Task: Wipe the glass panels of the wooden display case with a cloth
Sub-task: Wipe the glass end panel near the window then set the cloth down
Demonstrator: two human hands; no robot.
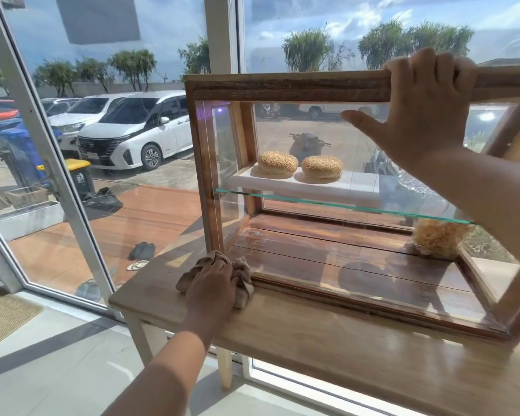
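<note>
The wooden display case (282, 85) with glass panels stands on a wooden table (327, 349) by the window. My right hand (424, 115) grips the top wooden rail of the case, fingers over the rail and thumb against the front glass. Down at the case's lower left corner, my left hand (213, 283) presses a crumpled beige cloth (243, 271) onto the table, touching the bottom frame. Inside, a glass shelf (312, 202) crosses the middle of the case.
Two sesame buns (278, 164) sit on a white board (351, 183) inside, and a bag of pale strands (436, 240) lies on the case floor at right. Large windows stand right behind the case. The table's left edge is near my left hand.
</note>
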